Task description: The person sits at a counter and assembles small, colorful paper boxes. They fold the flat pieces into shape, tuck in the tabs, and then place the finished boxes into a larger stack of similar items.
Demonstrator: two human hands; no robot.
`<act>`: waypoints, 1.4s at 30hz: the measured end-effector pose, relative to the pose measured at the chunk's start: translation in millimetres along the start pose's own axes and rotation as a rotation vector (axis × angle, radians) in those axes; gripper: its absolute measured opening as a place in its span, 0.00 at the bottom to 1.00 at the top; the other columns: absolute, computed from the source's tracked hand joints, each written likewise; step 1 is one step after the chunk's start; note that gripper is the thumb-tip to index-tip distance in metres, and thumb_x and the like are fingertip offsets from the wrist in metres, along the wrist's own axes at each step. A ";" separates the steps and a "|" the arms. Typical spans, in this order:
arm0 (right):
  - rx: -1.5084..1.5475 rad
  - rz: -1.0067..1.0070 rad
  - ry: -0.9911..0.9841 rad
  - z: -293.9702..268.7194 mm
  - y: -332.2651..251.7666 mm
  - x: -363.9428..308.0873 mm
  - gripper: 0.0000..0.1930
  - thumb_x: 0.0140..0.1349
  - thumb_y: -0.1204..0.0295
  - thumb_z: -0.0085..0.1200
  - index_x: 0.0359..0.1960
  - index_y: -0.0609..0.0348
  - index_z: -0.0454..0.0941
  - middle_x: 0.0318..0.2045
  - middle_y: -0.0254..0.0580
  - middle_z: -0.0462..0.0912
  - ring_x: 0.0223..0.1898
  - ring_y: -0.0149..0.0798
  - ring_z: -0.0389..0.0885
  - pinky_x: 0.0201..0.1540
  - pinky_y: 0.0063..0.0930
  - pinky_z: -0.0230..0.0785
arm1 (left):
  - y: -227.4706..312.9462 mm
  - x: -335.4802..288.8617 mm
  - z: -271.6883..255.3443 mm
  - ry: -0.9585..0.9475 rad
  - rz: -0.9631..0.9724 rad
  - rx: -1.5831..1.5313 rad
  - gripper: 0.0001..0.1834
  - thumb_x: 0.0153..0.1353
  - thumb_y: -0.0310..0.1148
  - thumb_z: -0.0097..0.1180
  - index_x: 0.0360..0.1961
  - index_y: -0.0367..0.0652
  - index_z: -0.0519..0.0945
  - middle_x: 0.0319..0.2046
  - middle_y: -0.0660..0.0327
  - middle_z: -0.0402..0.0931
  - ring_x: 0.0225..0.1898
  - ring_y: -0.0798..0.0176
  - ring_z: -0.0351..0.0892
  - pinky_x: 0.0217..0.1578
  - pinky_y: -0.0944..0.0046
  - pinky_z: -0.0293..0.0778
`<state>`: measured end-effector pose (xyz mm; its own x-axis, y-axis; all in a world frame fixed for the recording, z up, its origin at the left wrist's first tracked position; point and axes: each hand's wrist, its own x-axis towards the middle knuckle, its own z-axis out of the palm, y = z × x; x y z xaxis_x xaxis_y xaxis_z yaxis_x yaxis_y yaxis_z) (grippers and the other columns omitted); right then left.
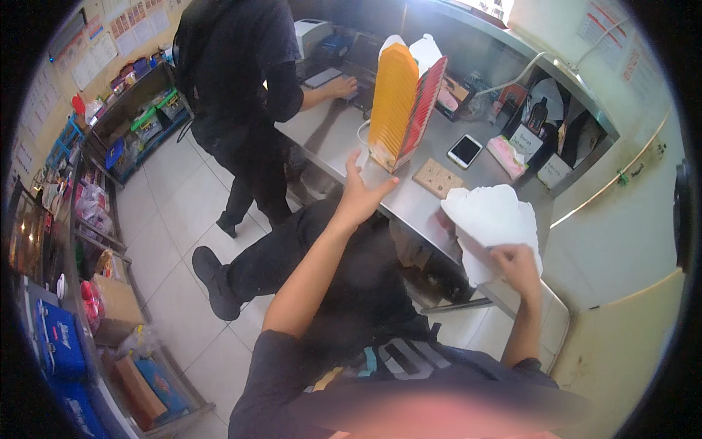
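My left hand (362,192) is open, thumb and fingers spread, just below the foot of a tall stack of nested yellow and red card cartons (395,102). The stack stands upright on the steel table, white flaps showing at its top. Whether my fingertips touch it I cannot tell. My right hand (518,268) is closed at the lower right part of a white flat card blank (493,223) with a wavy outline. The blank lies at the table's near right edge, perhaps several layers thick; my curled fingers hide the exact grip.
Beside the blank lie a brown speckled block (437,178) and a white phone (465,151). A tissue pack (508,156) sits by the cluttered shelf. Across the table's left end, a co-worker in black (238,80) rests a hand on it. Shelves with boxes (117,307) line the left.
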<state>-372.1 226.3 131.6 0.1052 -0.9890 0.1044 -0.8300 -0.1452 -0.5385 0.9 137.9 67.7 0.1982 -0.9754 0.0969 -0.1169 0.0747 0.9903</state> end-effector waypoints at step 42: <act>1.021 -0.657 -1.645 361.3 -340.9 21.9 0.13 0.66 0.76 0.65 0.50 0.65 0.81 0.44 0.40 0.88 0.43 0.27 0.85 0.47 0.25 0.79 | 4.1 -270.7 -211.8 0.826 -0.104 0.587 0.17 0.59 0.29 0.72 0.50 0.39 0.88 0.49 0.52 0.84 0.48 0.60 0.84 0.51 0.62 0.78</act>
<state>111.0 243.3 15.4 0.9773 0.2044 0.0565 0.0146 0.2009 -0.9795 152.9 446.2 66.5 0.8184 -0.5065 0.2713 -0.4758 -0.3328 0.8141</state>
